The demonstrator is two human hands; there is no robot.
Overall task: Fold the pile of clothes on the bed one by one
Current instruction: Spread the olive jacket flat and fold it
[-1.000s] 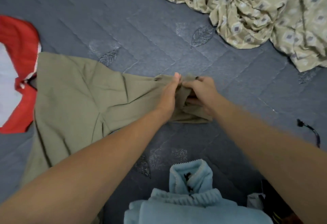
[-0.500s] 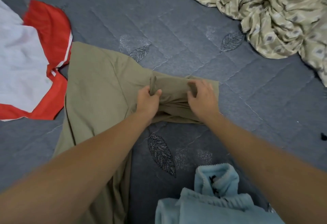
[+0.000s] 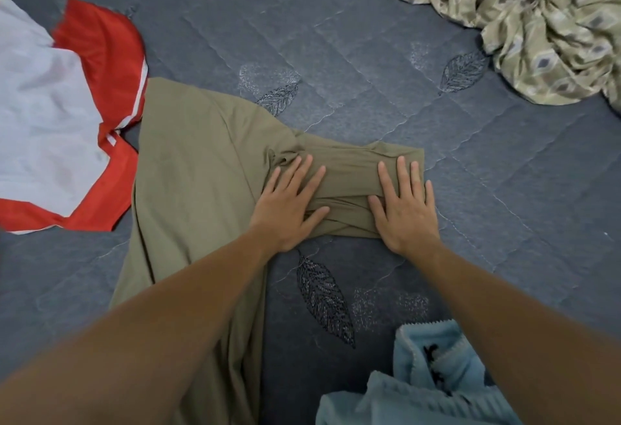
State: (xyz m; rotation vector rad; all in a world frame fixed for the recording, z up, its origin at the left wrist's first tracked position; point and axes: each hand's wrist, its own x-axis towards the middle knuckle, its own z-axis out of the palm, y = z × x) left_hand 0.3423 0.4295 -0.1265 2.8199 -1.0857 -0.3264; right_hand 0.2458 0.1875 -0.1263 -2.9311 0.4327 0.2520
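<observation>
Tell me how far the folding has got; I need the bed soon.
Done: nothing visibly folded and set aside. In hand: the olive garment, its narrow end doubled over, left hand and right hand pressing it flat; the rest lies spread. Left: the red and white top, the patterned beige cloth and the light blue fleece.

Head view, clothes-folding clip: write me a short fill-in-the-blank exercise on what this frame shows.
1. Both hands, left hand and right hand, lie ____ on the olive garment.
2. The red and white garment lies to the ____ of the olive one.
3. The fleece at the bottom edge is light ____.

Missing words: flat; left; blue
</observation>
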